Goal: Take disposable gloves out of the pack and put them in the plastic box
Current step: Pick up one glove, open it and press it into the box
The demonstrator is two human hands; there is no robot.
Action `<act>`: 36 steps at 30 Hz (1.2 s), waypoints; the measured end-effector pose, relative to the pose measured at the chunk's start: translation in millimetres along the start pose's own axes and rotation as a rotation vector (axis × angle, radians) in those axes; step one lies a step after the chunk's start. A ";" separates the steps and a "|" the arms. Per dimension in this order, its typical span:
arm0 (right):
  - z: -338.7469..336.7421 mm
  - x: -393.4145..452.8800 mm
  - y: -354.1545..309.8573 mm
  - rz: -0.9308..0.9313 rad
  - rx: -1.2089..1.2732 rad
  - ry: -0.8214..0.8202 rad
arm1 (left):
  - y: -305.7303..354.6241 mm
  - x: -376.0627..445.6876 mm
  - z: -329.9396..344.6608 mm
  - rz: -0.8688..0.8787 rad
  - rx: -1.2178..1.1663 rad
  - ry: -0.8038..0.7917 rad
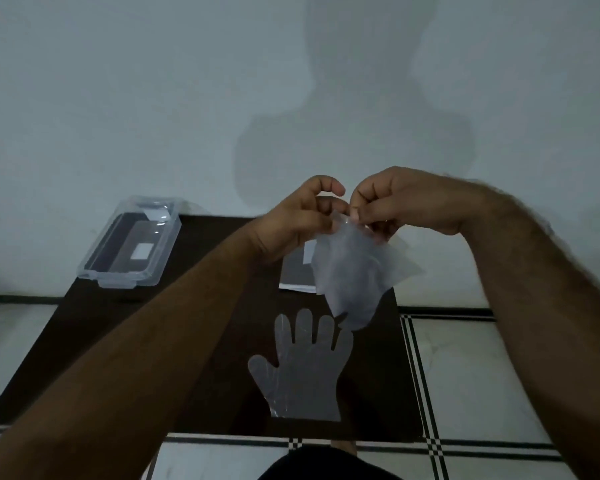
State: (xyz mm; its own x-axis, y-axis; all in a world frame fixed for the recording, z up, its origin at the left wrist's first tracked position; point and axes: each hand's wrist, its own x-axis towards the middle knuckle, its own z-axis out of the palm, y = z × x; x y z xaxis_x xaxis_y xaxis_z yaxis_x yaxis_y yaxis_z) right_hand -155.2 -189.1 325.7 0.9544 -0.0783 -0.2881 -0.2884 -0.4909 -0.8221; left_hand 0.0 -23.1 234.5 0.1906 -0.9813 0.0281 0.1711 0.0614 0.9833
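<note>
Left hand [297, 220] and right hand [399, 206], frame centre: both pinching top edge of hanging glove pack [357, 271]. One glove [302, 368] flat on dark table [118, 341] below. Plastic box [132, 242], open, upper left.

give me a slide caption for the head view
Both hands pinch the glove pack above a flat glove; the plastic box waits open.

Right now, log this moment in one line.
hands: left hand and right hand pinch pack | glove: flat on table | plastic box: open
</note>
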 end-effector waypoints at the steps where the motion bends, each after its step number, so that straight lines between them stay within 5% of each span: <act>1: -2.7 -0.8 -6.9 -0.012 -0.032 -0.012 | 6.0 0.0 0.5 0.003 0.042 -0.017; 8: 3.3 2.5 -28.5 -0.043 -0.076 0.052 | 32.7 -13.5 -2.3 0.043 0.291 0.081; 14: 29.3 14.7 -11.4 -0.032 0.023 0.277 | 37.5 -37.9 -18.3 0.052 0.223 0.189; 19: 52.6 24.1 12.8 -0.067 0.133 0.185 | 34.9 -57.6 -44.7 0.058 0.100 0.338; 28: 71.5 81.5 4.5 -0.133 0.341 0.351 | 34.1 -95.0 -105.1 0.086 0.072 0.582; 36: 83.2 163.4 -32.0 -0.163 0.301 0.214 | 33.9 -135.3 -164.5 0.079 0.148 0.779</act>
State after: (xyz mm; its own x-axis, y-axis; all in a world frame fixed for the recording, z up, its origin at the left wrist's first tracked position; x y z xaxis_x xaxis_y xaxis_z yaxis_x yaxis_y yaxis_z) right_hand 3.6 -114.1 264.1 0.9747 -0.2154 -0.0597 -0.1117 -0.2382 -0.9648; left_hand 139.1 141.9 234.5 0.8270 -0.5619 0.0186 0.0090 0.0463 0.9989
